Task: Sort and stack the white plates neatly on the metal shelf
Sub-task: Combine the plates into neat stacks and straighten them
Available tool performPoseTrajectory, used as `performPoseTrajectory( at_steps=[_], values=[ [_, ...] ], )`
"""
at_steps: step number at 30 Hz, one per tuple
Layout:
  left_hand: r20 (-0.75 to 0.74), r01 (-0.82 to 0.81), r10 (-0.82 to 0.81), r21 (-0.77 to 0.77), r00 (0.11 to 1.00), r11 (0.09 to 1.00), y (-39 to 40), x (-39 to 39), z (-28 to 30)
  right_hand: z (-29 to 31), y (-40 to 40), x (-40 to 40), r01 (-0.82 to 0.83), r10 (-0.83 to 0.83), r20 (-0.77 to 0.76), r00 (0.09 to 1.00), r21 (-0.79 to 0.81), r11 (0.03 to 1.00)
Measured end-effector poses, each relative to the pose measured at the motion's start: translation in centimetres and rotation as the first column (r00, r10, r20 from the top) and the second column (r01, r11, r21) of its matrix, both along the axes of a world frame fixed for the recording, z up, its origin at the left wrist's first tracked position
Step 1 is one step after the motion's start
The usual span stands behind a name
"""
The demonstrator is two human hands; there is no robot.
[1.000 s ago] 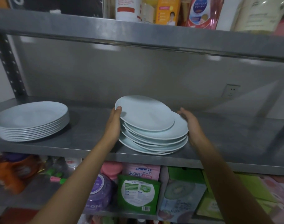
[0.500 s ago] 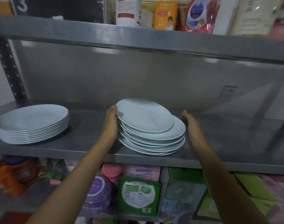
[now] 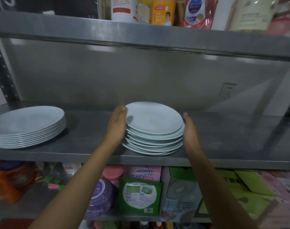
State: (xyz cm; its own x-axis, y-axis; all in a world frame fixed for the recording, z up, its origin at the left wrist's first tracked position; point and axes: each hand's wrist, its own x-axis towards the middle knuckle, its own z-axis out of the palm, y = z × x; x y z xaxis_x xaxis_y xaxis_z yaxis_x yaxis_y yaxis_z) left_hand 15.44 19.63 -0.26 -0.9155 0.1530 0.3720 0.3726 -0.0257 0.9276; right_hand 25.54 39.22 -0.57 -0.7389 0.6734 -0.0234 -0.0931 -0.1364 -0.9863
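A stack of several small white plates [image 3: 153, 119] stands near the front of the metal shelf [image 3: 223, 141], at the middle. My left hand [image 3: 117, 124] presses flat against the stack's left side, fingers straight. My right hand [image 3: 189, 131] presses flat against its right side. The plates sit nearly in line, the lower ones still slightly offset. A second, neat stack of several larger white plates [image 3: 27, 123] rests at the shelf's left end, untouched.
The upper shelf [image 3: 141, 38] hangs low overhead, carrying bottles and pouches. A wall socket [image 3: 227, 90] is on the back panel. The shelf below holds packets, boxes and a purple jar [image 3: 99, 199]. A black upright post [image 3: 2, 73] stands at the left.
Both hands have pushed inward on the small stack. The plates that fanned out to the right have slid together into a tighter pile. The large stack has not moved.
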Motion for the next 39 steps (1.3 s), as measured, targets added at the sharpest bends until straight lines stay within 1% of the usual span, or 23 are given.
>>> performPoseTrajectory(
  at_steps=[3,8,10,11,13,14,18,22,25,28,33,39],
  values=[
    [-0.025,0.009,-0.010,-0.027,1.000,1.000,0.0,0.2,-0.4,0.0,0.1,-0.1,-0.013,0.013,-0.013,1.000,0.009,1.000],
    [-0.015,0.054,-0.055,-0.073,0.998,0.996,-0.4,-0.1,-0.2,-0.3,0.1,0.1,-0.032,0.032,-0.007,0.999,0.030,0.999],
    [0.014,0.070,-0.070,-0.040,0.997,0.997,-1.0,-0.7,-0.3,0.1,0.6,0.3,-0.015,0.014,0.011,1.000,0.017,1.000],
    [0.022,0.041,-0.041,-0.028,0.999,0.999,-1.3,-1.0,-0.3,0.5,1.0,0.4,0.003,-0.003,0.003,1.000,0.020,1.000],
    [0.045,-0.014,0.015,-0.006,0.999,1.000,-1.8,-1.5,-0.4,1.4,2.0,0.2,0.033,-0.032,-0.022,0.999,0.065,0.997],
    [0.062,-0.011,0.011,0.012,0.998,1.000,-1.8,-1.5,-0.5,1.9,2.3,0.0,0.029,-0.026,-0.030,0.999,0.098,0.995],
    [0.129,0.055,-0.066,0.083,0.989,0.995,-0.8,-0.3,-1.3,2.3,3.2,-0.7,-0.073,0.080,-0.039,0.996,0.157,0.985],
    [0.131,0.067,-0.080,0.104,0.988,0.992,-0.4,0.0,-1.5,1.6,2.8,-0.8,-0.193,0.195,-0.005,0.981,0.143,0.971],
    [0.119,0.062,-0.078,0.137,0.990,0.989,-0.2,-0.1,-1.6,1.0,2.5,-1.1,-0.184,0.182,0.027,0.983,0.172,0.968],
    [0.155,0.046,-0.075,0.183,0.985,0.982,-0.1,0.1,-1.5,1.1,2.2,-1.3,-0.169,0.163,0.044,0.986,0.204,0.964],
    [0.194,0.099,-0.150,0.247,0.970,0.964,-0.1,-0.5,-2.0,0.6,1.7,-1.3,-0.146,0.142,0.036,0.989,0.178,0.973],
    [0.202,0.115,-0.192,0.341,0.960,0.933,0.4,-0.9,-2.3,-0.4,1.4,-1.6,-0.148,0.155,-0.055,0.986,0.125,0.981]
  ],
)
